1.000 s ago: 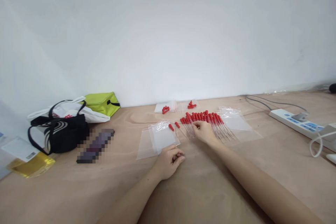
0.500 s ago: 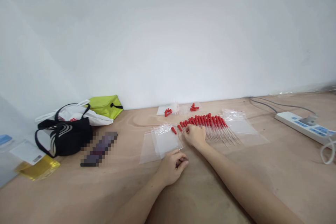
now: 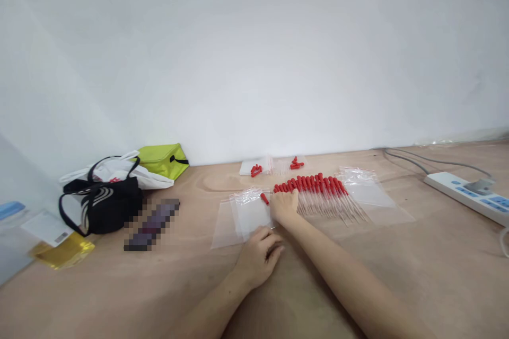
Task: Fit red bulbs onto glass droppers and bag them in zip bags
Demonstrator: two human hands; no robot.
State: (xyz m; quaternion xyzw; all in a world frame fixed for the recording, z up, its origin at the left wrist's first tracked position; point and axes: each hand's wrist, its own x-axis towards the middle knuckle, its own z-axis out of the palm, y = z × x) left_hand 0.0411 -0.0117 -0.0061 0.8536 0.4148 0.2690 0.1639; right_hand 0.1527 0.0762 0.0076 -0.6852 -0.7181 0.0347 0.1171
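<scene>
The left hand [image 3: 260, 258] curls loosely; whether it holds anything, I cannot tell. Smooth plastic bags [image 3: 252, 212] lie flat nearby, then one red bulb [image 3: 264, 198] not yet in line. The right hand [image 3: 283, 206], fingertips hidden, grip unclear, is at the left end of the droppers [image 3: 319, 185], mostly lined up already: rounded, rubbery-looking tops, slim clear tubes.

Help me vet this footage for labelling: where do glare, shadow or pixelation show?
In the head view, glare streaks the crinkled tops of the clear bags flanking the red-topped pieces; in the same view, soft shadow lies on the table beside the right forearm, and mosaic blocks hide detail on the dark object at left.
</scene>
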